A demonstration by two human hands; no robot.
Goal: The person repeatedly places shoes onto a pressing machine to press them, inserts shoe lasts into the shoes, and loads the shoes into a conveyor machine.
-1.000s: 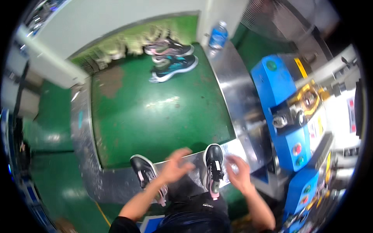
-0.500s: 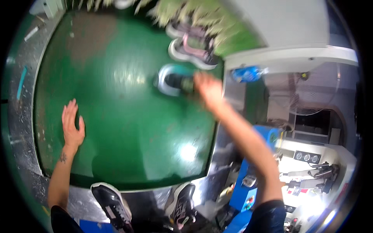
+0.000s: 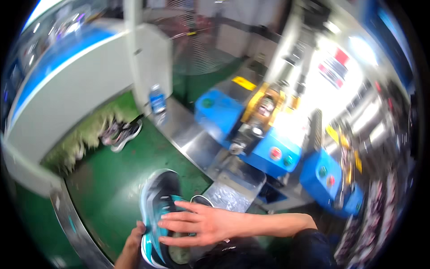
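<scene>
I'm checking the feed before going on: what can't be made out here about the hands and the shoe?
Head view only:
- Left hand: mostly hidden behind the black-and-teal sneaker; its grip cannot be judged.
- Right hand: fingers spread across the sneaker, covering its middle; contact underneath is hidden.
- Sneaker's heel: cut off near the lower edge.
- Second sneaker on the green belt: motion-blurred, details unreadable.
- Water bottle: too blurred for detail.

A blue machine [image 3: 268, 143] with a yellow head stands beside the green conveyor belt [image 3: 112, 179]; a large fan [image 3: 197, 40] sits behind it, bright light to its right.
</scene>
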